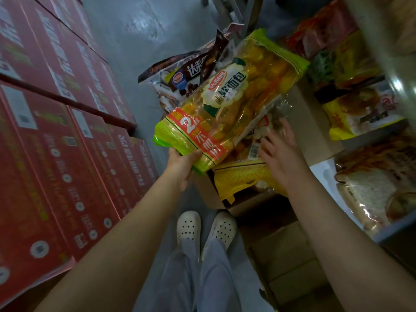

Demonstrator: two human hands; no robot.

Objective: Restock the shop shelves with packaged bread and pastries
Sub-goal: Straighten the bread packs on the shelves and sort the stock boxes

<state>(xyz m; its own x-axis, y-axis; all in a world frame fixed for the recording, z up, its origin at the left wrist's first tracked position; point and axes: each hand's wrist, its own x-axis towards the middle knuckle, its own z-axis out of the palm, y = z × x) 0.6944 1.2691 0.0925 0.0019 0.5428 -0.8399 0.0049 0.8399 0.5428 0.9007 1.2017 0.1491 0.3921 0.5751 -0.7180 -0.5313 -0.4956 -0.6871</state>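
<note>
Bread bag (227,104), mid-frame above the cardboard box (203,192), looks light, soft and slippery in its film, so the left hand (182,164) pinches its sealed lower end while the right hand (281,154) hovers beside it, fingers spread and holding nothing.

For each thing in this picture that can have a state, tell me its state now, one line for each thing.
bread bag: lifted, tilted.
left hand: grips the bread bag's lower end.
right hand: fingers spread, holds nothing.
cardboard box: open, packs inside.
yellow pack: lies in the cardboard box.
brown pack: lies behind the bread bag, partly hidden.
red cartons: closed, stacked.
shelf packs: lie on the shelves.
</note>
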